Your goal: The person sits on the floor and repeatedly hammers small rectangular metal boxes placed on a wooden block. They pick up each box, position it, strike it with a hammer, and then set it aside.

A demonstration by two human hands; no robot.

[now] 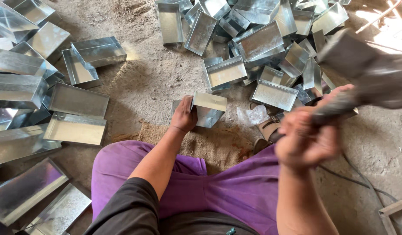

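A small galvanised sheet-metal tray (208, 109) is gripped by the left hand (184, 115) and held tilted on its edge over a piece of burlap sacking (214, 146) spread on the dusty ground (153, 74). The fingers of that hand are clenched around the tray's near wall, with the thumb pressed on the outer side. A wooden mallet (362, 72), heavily blurred, is raised at the right of the view; its handle is clasped in the closed fist of the right hand (306, 141), which is blurred as well. The mallet's head is seen well above and to the right of the tray, apart from it. The scene is viewed from above a seated person whose legs, in purple trousers (236, 182), are spread on either side of the sacking. A heap of similar shiny rectangular trays (262, 43) is piled on the ground beyond the held tray, and further trays (77, 100) are laid out or stacked at the left. A crumpled clear plastic bag (253, 116) lies just beside the sacking, near the held tray. A dark cable (357, 180) is trailed across the ground at the right.
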